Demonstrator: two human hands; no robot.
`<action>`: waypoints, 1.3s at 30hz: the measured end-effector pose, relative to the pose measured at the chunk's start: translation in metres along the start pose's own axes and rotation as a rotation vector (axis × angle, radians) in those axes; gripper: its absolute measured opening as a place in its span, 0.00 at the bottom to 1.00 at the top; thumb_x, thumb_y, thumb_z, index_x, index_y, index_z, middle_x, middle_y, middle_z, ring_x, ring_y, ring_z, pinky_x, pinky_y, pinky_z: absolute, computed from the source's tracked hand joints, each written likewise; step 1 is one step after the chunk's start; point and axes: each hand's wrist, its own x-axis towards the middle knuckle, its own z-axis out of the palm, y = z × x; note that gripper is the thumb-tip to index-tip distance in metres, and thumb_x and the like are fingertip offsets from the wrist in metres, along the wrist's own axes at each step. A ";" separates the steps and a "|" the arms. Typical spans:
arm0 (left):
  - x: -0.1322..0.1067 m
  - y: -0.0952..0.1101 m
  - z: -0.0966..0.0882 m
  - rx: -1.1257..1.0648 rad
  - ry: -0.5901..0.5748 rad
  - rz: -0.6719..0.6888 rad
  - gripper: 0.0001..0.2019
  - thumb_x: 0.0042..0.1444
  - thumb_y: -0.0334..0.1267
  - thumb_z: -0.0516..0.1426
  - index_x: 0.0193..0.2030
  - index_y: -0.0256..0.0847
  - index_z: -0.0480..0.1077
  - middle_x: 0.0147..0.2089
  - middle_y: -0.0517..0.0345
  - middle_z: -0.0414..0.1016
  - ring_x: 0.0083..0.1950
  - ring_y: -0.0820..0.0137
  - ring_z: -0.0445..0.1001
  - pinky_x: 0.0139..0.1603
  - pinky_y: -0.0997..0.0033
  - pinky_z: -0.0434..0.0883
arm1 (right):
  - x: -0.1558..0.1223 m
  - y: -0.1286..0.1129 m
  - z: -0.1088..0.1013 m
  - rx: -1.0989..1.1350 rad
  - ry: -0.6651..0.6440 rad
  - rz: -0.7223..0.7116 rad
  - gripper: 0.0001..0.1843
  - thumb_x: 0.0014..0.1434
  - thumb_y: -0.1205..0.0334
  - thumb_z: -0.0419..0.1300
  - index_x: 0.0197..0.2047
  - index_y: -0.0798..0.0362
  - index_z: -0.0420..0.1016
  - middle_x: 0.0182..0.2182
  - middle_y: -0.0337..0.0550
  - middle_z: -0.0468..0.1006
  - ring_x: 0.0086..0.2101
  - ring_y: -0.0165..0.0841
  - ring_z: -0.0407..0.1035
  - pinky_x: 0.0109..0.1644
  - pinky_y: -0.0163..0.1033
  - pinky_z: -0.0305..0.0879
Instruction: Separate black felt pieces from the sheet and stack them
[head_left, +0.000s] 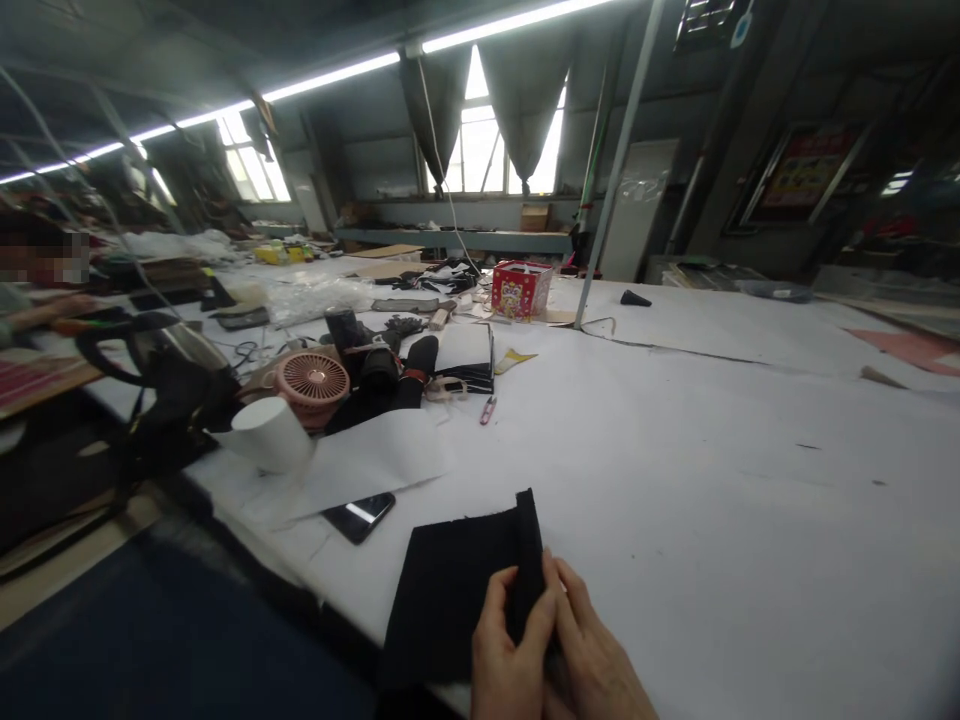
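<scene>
A piece of black fabric (450, 590) lies on the white table (712, 480) near its front edge, its right edge folded over into a narrow strip. My left hand (506, 655) pinches that folded edge, thumb on top. My right hand (592, 650) is pressed against the same fold from the right, fingers closed on it. Both hands sit at the bottom of the view.
A black phone (358, 516) lies left of the fabric beside a white paper roll (270, 432). Further back are a pink fan (311, 381), black fabric pieces (390, 385), small snips (487, 409), a red box (520, 289) and a metal pole (615, 170). A person sits at far left.
</scene>
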 end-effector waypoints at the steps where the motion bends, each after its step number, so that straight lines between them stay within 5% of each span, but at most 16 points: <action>1: -0.001 0.000 -0.002 -0.061 0.003 -0.015 0.23 0.53 0.53 0.61 0.49 0.40 0.69 0.48 0.50 0.77 0.51 0.57 0.74 0.52 0.65 0.70 | 0.000 -0.002 -0.009 0.061 -0.060 0.000 0.52 0.54 0.66 0.59 0.73 0.50 0.30 0.67 0.59 0.48 0.59 0.52 0.59 0.55 0.53 0.70; 4: -0.003 -0.001 -0.011 -0.167 -0.030 -0.023 0.19 0.53 0.50 0.62 0.46 0.39 0.71 0.40 0.53 0.78 0.44 0.61 0.75 0.45 0.67 0.71 | 0.017 -0.007 -0.044 0.249 -0.255 0.084 0.38 0.57 0.63 0.60 0.69 0.45 0.53 0.63 0.52 0.58 0.48 0.41 0.71 0.49 0.44 0.74; 6: -0.005 0.000 -0.017 -0.164 -0.042 -0.015 0.16 0.53 0.47 0.62 0.44 0.39 0.72 0.39 0.54 0.77 0.44 0.61 0.74 0.45 0.68 0.70 | 0.041 -0.004 -0.062 0.313 -0.244 0.125 0.27 0.61 0.58 0.58 0.64 0.45 0.63 0.61 0.51 0.63 0.48 0.39 0.70 0.50 0.44 0.71; 9: -0.007 0.003 -0.023 -0.147 -0.082 -0.010 0.13 0.53 0.42 0.62 0.44 0.39 0.73 0.41 0.55 0.77 0.45 0.62 0.73 0.45 0.68 0.69 | 0.087 0.007 -0.073 0.418 -0.235 0.076 0.29 0.61 0.50 0.59 0.64 0.47 0.63 0.62 0.50 0.63 0.59 0.42 0.59 0.61 0.50 0.60; 11: -0.006 0.008 -0.028 -0.143 -0.157 -0.015 0.12 0.52 0.39 0.62 0.43 0.39 0.73 0.41 0.55 0.77 0.43 0.64 0.73 0.44 0.69 0.69 | 0.113 0.016 -0.073 0.552 -0.407 0.029 0.32 0.57 0.48 0.62 0.63 0.48 0.64 0.58 0.48 0.69 0.60 0.41 0.59 0.64 0.51 0.55; 14: -0.007 0.019 -0.042 -0.056 -0.274 -0.017 0.10 0.52 0.35 0.60 0.42 0.39 0.74 0.38 0.58 0.77 0.39 0.66 0.73 0.40 0.72 0.69 | 0.128 0.026 -0.073 0.712 -0.718 0.072 0.31 0.50 0.49 0.69 0.55 0.51 0.72 0.44 0.43 0.78 0.47 0.39 0.70 0.54 0.45 0.64; 16: -0.012 0.026 -0.054 0.088 -0.314 0.000 0.09 0.52 0.34 0.60 0.41 0.40 0.75 0.36 0.59 0.77 0.37 0.67 0.73 0.37 0.73 0.68 | 0.119 0.027 -0.074 0.748 -0.782 0.174 0.24 0.48 0.51 0.71 0.47 0.53 0.77 0.36 0.39 0.79 0.37 0.35 0.72 0.44 0.40 0.68; 21: -0.040 0.025 -0.064 0.453 -0.355 0.082 0.15 0.51 0.36 0.61 0.48 0.44 0.75 0.38 0.57 0.79 0.39 0.61 0.75 0.40 0.68 0.69 | 0.048 0.018 -0.080 0.566 -0.516 0.259 0.12 0.53 0.53 0.68 0.34 0.53 0.77 0.30 0.37 0.77 0.35 0.34 0.70 0.42 0.37 0.65; 25: -0.057 0.009 -0.049 0.526 -0.377 0.195 0.24 0.40 0.35 0.68 0.48 0.40 0.75 0.45 0.46 0.78 0.48 0.50 0.74 0.55 0.57 0.66 | -0.017 0.015 -0.079 0.379 -0.270 0.314 0.10 0.58 0.52 0.64 0.37 0.50 0.77 0.34 0.39 0.77 0.38 0.36 0.70 0.43 0.39 0.65; 28: -0.056 0.005 -0.043 0.500 -0.338 0.248 0.16 0.47 0.37 0.65 0.45 0.42 0.74 0.43 0.49 0.78 0.48 0.53 0.74 0.61 0.55 0.61 | -0.047 0.016 -0.073 0.370 -0.135 0.431 0.11 0.58 0.50 0.63 0.39 0.49 0.76 0.35 0.39 0.77 0.37 0.37 0.70 0.42 0.38 0.65; 32: -0.047 0.009 -0.045 0.478 -0.224 0.152 0.12 0.55 0.42 0.61 0.46 0.45 0.71 0.43 0.52 0.77 0.47 0.55 0.74 0.50 0.59 0.68 | -0.056 0.012 -0.066 0.375 -0.057 0.542 0.14 0.57 0.48 0.63 0.40 0.49 0.76 0.33 0.38 0.78 0.36 0.37 0.71 0.41 0.38 0.66; 39: -0.048 -0.012 -0.035 0.458 -0.078 0.162 0.21 0.60 0.44 0.56 0.58 0.42 0.63 0.56 0.47 0.72 0.58 0.57 0.70 0.57 0.58 0.67 | -0.047 0.002 -0.053 0.366 0.079 0.656 0.20 0.56 0.48 0.62 0.49 0.48 0.72 0.42 0.41 0.78 0.43 0.40 0.72 0.48 0.41 0.67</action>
